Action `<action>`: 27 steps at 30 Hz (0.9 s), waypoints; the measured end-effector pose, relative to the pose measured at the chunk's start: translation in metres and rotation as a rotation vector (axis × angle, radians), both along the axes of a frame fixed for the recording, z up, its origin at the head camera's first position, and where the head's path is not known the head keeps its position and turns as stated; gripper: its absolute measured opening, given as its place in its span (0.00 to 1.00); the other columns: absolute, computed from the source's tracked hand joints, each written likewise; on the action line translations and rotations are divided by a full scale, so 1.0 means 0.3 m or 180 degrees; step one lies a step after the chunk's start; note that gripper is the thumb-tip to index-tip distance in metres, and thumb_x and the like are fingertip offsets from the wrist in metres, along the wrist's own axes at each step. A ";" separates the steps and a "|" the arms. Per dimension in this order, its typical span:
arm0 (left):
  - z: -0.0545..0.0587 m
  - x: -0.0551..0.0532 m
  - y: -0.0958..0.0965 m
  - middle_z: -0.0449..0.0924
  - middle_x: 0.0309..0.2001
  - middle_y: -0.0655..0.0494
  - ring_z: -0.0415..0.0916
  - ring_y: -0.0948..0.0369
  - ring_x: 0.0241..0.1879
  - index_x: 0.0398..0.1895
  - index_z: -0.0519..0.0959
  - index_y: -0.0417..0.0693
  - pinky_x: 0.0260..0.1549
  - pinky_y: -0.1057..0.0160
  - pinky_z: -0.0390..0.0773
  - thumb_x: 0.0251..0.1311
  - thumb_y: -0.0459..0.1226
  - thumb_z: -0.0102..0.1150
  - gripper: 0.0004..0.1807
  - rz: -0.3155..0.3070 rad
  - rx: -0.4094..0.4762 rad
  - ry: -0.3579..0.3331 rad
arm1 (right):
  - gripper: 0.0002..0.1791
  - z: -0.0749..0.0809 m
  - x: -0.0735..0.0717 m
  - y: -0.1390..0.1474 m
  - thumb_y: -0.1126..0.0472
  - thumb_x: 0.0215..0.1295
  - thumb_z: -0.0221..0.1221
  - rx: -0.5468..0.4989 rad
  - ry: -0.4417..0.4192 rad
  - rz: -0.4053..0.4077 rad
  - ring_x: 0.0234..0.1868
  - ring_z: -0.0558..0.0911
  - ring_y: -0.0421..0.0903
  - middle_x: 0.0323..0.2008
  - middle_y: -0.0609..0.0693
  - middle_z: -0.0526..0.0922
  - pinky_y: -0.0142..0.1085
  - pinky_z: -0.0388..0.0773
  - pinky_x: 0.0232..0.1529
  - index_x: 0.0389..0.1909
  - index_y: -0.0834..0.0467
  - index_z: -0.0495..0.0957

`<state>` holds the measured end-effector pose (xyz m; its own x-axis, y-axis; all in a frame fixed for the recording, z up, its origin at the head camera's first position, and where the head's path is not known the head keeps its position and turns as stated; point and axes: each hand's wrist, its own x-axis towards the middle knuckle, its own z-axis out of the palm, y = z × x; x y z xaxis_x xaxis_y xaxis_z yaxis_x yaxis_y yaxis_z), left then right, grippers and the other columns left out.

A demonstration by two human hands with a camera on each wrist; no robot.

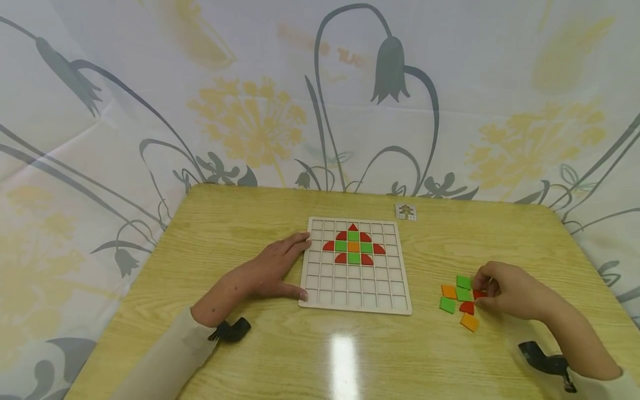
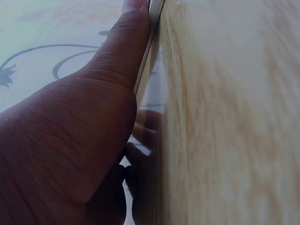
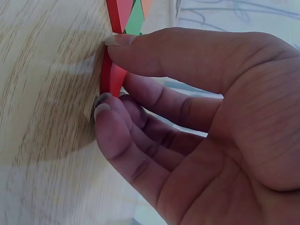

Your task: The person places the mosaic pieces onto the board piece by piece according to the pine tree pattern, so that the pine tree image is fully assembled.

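A pale grid board [image 1: 327, 283] lies on the table with red, green and orange tiles set in its upper middle cells. My left hand [image 1: 272, 269] rests at the board's left side, fingertips at its edge and thumb stretched to the near corner; the left wrist view shows that thumb [image 2: 115, 51] along the edge. At the right, my right hand [image 1: 515, 291] pinches a red curved tile [image 3: 115, 77] between thumb and fingers, close over the table. Beside it lie loose green tiles [image 1: 447, 304], orange tiles [image 1: 469, 321] and another red tile [image 1: 467, 308].
A small pattern card [image 1: 406, 211] lies behind the board's far right corner. The wooden table [image 1: 240, 222] ends at a flower-printed cloth [image 1: 280, 66] at the back. Black wrist mounts [image 1: 545, 361] hang beneath both forearms.
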<state>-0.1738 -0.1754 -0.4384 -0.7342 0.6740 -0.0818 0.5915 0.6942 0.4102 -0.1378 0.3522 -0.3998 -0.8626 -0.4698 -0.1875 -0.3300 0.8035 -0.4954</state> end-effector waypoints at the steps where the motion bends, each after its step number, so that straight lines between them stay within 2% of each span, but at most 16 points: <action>1: 0.000 -0.001 0.000 0.40 0.87 0.51 0.41 0.50 0.85 0.87 0.48 0.45 0.79 0.41 0.54 0.58 0.68 0.69 0.65 -0.0006 -0.0003 0.0002 | 0.14 0.000 -0.001 0.000 0.65 0.60 0.76 0.0000 -0.0011 0.0013 0.31 0.75 0.33 0.36 0.45 0.80 0.34 0.78 0.31 0.41 0.60 0.81; 7: 0.000 -0.004 0.000 0.40 0.87 0.51 0.41 0.50 0.85 0.87 0.48 0.45 0.79 0.42 0.54 0.58 0.68 0.70 0.66 -0.0002 -0.0021 0.0003 | 0.14 -0.009 -0.004 0.006 0.64 0.61 0.75 -0.0066 -0.0054 0.0090 0.30 0.72 0.33 0.31 0.42 0.77 0.33 0.75 0.30 0.39 0.56 0.78; 13: 0.003 -0.003 0.001 0.41 0.87 0.50 0.42 0.49 0.85 0.87 0.48 0.45 0.79 0.41 0.54 0.58 0.68 0.70 0.66 -0.0005 -0.0016 0.0012 | 0.11 -0.013 -0.008 0.004 0.67 0.65 0.72 -0.0134 -0.0023 0.0208 0.31 0.74 0.32 0.33 0.41 0.79 0.33 0.76 0.31 0.40 0.56 0.79; 22: 0.001 -0.003 0.001 0.42 0.87 0.49 0.43 0.48 0.85 0.86 0.50 0.43 0.78 0.40 0.55 0.57 0.67 0.71 0.65 -0.0034 0.0043 0.0056 | 0.08 0.004 0.004 -0.025 0.67 0.68 0.70 -0.0298 0.0349 0.0325 0.27 0.69 0.32 0.30 0.37 0.76 0.31 0.68 0.26 0.39 0.52 0.82; 27: -0.001 -0.004 0.002 0.42 0.87 0.49 0.42 0.48 0.85 0.87 0.50 0.44 0.78 0.40 0.55 0.57 0.67 0.71 0.65 -0.0024 0.0029 0.0046 | 0.08 0.005 0.008 -0.060 0.69 0.69 0.68 -0.0436 0.0319 0.0271 0.29 0.73 0.33 0.32 0.40 0.78 0.31 0.73 0.28 0.41 0.54 0.80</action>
